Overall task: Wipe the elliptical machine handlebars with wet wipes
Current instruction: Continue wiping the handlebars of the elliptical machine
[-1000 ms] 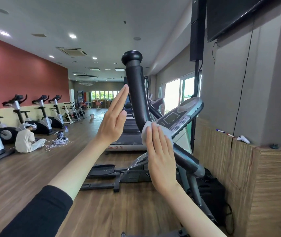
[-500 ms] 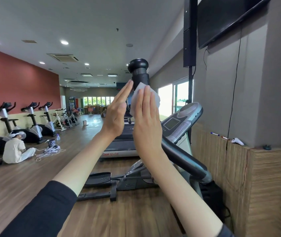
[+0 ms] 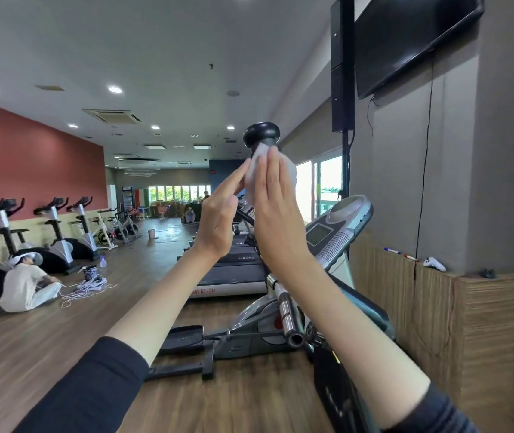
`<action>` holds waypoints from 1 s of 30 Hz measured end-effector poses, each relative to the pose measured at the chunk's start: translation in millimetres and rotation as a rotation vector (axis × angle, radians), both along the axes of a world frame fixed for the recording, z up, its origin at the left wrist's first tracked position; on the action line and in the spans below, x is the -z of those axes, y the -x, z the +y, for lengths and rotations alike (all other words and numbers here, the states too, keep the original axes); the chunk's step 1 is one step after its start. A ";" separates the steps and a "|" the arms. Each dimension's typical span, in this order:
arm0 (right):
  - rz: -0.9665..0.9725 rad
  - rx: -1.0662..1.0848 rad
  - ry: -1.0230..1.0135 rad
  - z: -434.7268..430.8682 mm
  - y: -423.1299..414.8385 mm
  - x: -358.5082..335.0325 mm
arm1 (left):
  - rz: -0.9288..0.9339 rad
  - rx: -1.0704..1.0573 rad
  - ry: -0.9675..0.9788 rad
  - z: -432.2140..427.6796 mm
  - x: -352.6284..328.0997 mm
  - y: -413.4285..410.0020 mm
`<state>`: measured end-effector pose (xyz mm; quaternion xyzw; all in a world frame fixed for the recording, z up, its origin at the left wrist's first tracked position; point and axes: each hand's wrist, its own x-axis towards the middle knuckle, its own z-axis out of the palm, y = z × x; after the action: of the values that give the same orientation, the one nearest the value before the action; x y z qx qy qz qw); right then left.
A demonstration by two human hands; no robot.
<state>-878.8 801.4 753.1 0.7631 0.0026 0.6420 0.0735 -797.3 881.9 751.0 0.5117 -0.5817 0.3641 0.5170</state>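
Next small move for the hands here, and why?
Probably slide the wipe up over the knob: the right hand and left hand press it with flat fingers just below that knob, whose cap is uncovered.

A row of exercise bikes (image 3: 58, 232) lines the red wall (image 3: 30, 164) of a gym. On the wood floor (image 3: 30, 348) near the bikes, a person in white (image 3: 26, 285) sits beside a tangle of white cords (image 3: 88, 289), a patterned bucket (image 3: 90, 271) and a spray bottle (image 3: 103, 261). A treadmill (image 3: 230, 270) stands mid-room, and windows (image 3: 180, 192) glow at the far end under round ceiling lights (image 3: 115, 89). At right, a dark television (image 3: 411, 39) hangs tilted on the grey wall next to a tall black speaker (image 3: 342, 67). Two markers (image 3: 392, 250) and a white game controller (image 3: 434, 263) lie on a wood-panelled ledge (image 3: 483, 279), where a thin black cable (image 3: 424, 182) hangs down.
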 end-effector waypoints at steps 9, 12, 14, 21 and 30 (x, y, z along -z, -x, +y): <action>-0.002 -0.116 0.069 -16.6 6.5 33.6 | 0.129 0.058 0.074 -2.7 -2.8 9.5; 0.023 -0.136 0.002 -12.7 5.9 34.3 | 0.128 0.004 0.054 -2.5 -3.1 4.7; -0.011 -0.142 -0.022 -9.4 4.6 20.2 | 0.111 -0.068 0.062 -2.4 -3.2 0.4; 0.005 -0.219 -0.077 -6.2 5.6 -7.5 | 0.216 -0.054 0.086 -4.1 -5.3 9.7; 0.044 0.015 0.054 -19.7 20.4 73.1 | 0.182 -0.010 0.003 0.3 -4.1 21.2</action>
<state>-899.1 781.7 680.0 0.7749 0.0156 0.6241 0.0989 -818.5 882.3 755.1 0.5448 -0.5291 0.3197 0.5666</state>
